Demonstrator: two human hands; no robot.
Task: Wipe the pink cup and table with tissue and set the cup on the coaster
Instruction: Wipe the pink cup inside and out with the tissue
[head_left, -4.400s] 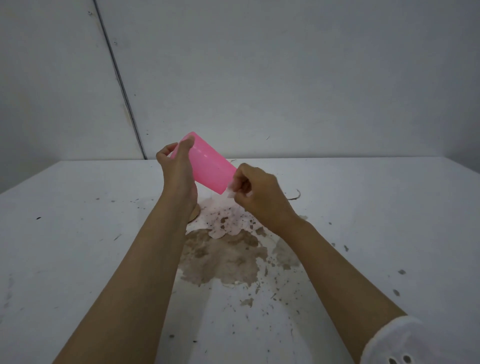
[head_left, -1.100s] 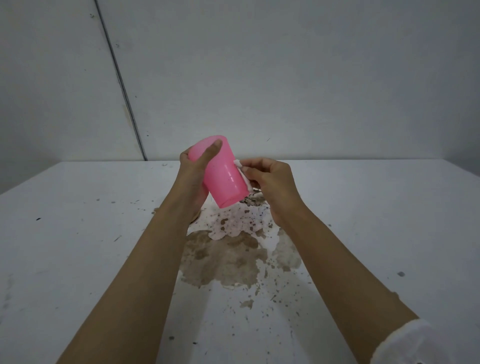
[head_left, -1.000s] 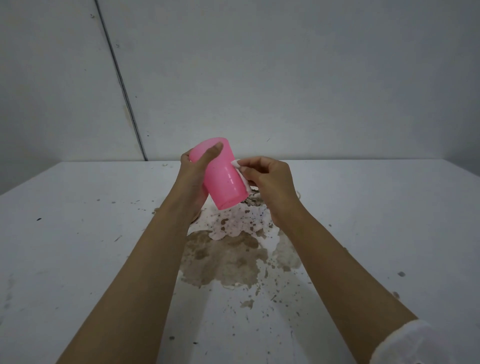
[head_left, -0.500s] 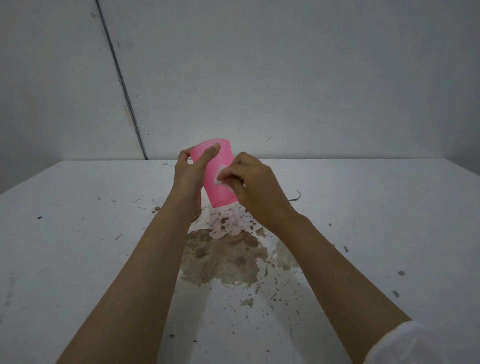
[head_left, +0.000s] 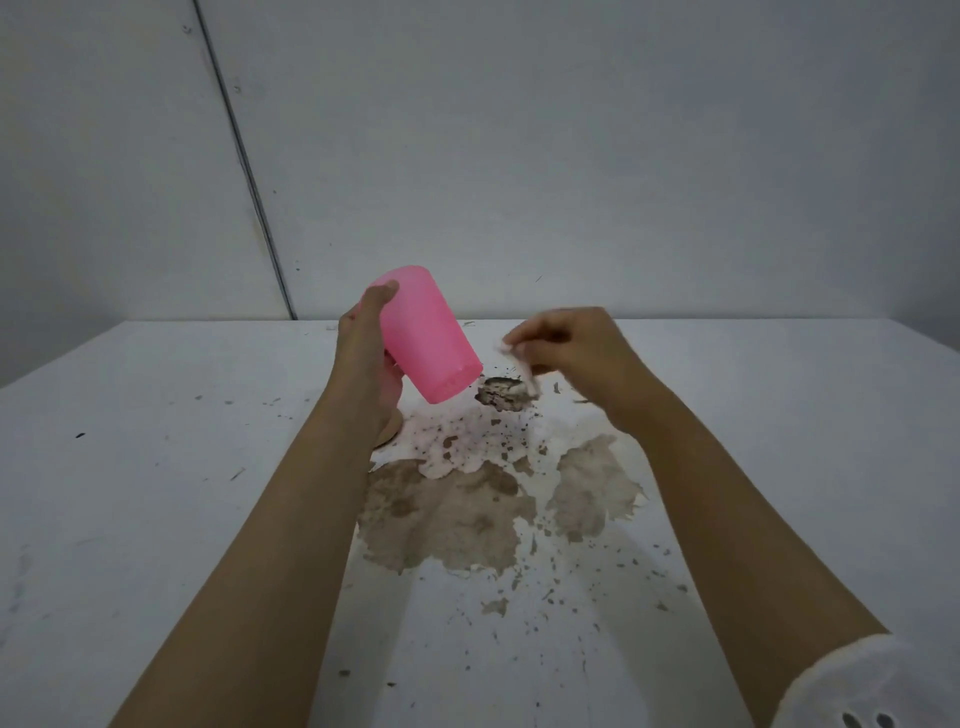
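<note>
Spreading over the white tabletop (head_left: 156, 493), a brown spill (head_left: 457, 514) lies at the centre, with dark flecks scattered around it toward 5 o'clock. The pink cup (head_left: 426, 338) is in the air at 11 o'clock from the spill, tilted with its base up and its mouth turned down toward 5 o'clock. Its inside faces away, so any contents cannot be seen. The left hand (head_left: 369, 364) grips the cup with the thumb laid along the near wall up to the base and the fingers wrapped behind. The right hand (head_left: 576, 348), blurred, is at 3 o'clock from the cup and apart from it, with its curled fingers pinching a small white tissue (head_left: 506, 347). A white sleeve (head_left: 857, 686) shows at 5 o'clock in the view. A soiled, crumpled wad (head_left: 501, 392) sits on the tabletop at 12 o'clock from the spill. The tan edge of the coaster (head_left: 390, 434) peeks out just beside the left wrist.
</note>
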